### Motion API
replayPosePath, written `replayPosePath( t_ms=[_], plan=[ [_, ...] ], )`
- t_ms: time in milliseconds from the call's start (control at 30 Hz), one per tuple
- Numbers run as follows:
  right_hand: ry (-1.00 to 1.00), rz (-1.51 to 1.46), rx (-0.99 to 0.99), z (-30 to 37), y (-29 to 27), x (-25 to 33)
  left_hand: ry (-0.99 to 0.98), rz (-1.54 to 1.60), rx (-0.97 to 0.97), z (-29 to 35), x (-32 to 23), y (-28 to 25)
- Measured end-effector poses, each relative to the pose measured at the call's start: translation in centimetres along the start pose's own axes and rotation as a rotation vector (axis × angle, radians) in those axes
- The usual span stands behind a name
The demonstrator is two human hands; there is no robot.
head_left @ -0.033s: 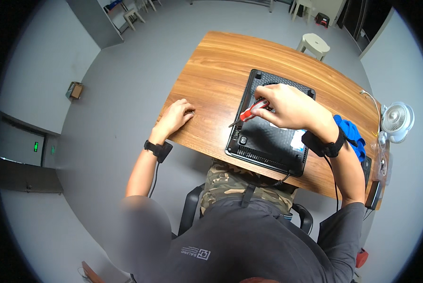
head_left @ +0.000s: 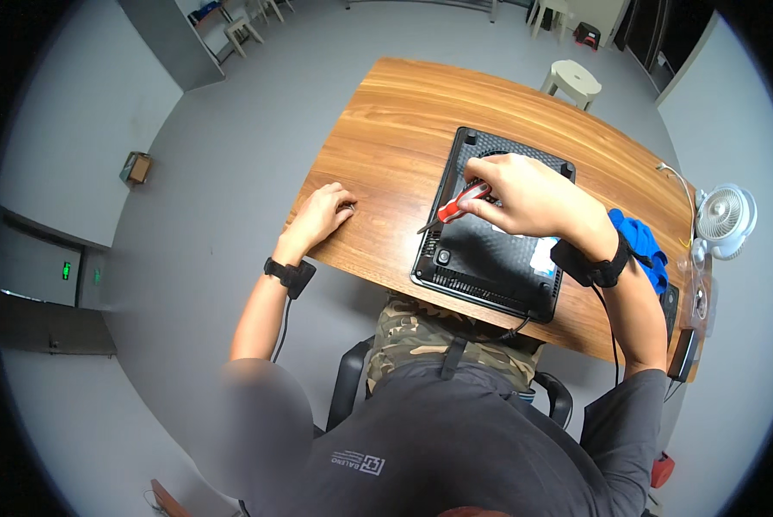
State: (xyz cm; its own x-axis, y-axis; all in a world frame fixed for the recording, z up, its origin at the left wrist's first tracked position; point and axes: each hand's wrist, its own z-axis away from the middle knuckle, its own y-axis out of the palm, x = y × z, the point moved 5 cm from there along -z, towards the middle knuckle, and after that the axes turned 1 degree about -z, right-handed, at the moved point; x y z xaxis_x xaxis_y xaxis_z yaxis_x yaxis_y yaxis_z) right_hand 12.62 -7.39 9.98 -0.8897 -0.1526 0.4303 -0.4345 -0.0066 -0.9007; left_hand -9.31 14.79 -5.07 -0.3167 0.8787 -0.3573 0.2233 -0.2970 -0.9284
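A black laptop [head_left: 481, 263] lies underside up on the wooden table [head_left: 395, 129], showing vents, round feet and pale stickers. My right hand [head_left: 528, 194] is closed round the handle of a red and white screwdriver [head_left: 455, 207] above it. The thin shaft slants down to the left, its tip by the laptop's left edge; whether it touches cannot be made out. To the left, my left hand [head_left: 322, 211] rests on the tabletop, apart from the laptop. Its fingers are curled, thumb and forefinger close together around something small and shiny, too small to name.
Beside my right forearm lies a blue cloth [head_left: 640, 241]. A small white fan [head_left: 725, 220], a clear plastic box [head_left: 701, 297] and a black adapter [head_left: 682, 355] stand along the table's right edge. A cable [head_left: 515, 331] runs at the laptop's near edge. Beyond the table is a stool [head_left: 574, 82].
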Motion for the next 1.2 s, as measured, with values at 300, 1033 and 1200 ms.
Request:
replayPosePath(
  t_ms=[300,1033,1200],
  plan=[
    [0.039,-0.028,0.01,0.8,0.3,-0.5,0.096,-0.092,-0.066,-0.6,-0.8,0.9],
    [0.103,-0.153,-0.324,5.2,-1.8,-3.0,-0.231,1.155,-0.007,-3.2,-7.5,2.3],
    [0.081,-0.2,-0.428,6.7,-1.8,-3.6,-0.189,1.271,0.004,-3.9,-8.9,2.4]
  ],
)
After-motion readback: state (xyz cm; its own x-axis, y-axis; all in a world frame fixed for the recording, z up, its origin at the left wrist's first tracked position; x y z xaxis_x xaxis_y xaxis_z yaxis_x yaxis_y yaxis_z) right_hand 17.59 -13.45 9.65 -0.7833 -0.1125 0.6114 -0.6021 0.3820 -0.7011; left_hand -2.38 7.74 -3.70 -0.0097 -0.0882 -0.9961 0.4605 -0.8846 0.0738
